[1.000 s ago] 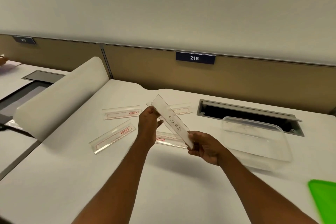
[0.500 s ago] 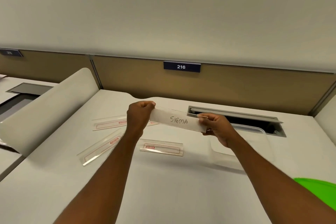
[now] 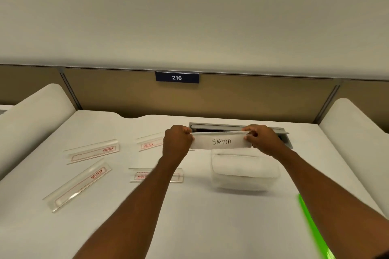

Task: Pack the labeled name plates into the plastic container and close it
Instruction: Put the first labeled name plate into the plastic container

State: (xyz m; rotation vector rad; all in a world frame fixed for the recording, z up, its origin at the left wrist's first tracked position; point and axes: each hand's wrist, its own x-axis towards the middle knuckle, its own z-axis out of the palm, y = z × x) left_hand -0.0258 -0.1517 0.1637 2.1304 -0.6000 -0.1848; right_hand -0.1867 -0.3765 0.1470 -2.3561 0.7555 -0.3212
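I hold a clear name plate (image 3: 221,141) with "SIGMA" handwritten on it, level and facing me. My left hand (image 3: 176,143) pinches its left end and my right hand (image 3: 263,140) pinches its right end. The plate hangs just above the far edge of the open clear plastic container (image 3: 245,171), which stands on the white desk. Several more clear name plates with red labels lie flat on the desk: one at the left (image 3: 92,151), one nearer me at the left (image 3: 77,184), one behind my left hand (image 3: 149,144), and one partly under my left forearm (image 3: 139,175).
A green lid (image 3: 313,227) lies at the right edge, partly hidden by my right arm. An open grey cable hatch (image 3: 235,127) is set in the desk behind the container. White curved dividers (image 3: 31,115) flank the desk. A partition with a "216" sign (image 3: 176,78) stands behind.
Both hands have carried the SIGMA plate to the right, from over the desk's middle to above the container. The plate turned from slanted to level.
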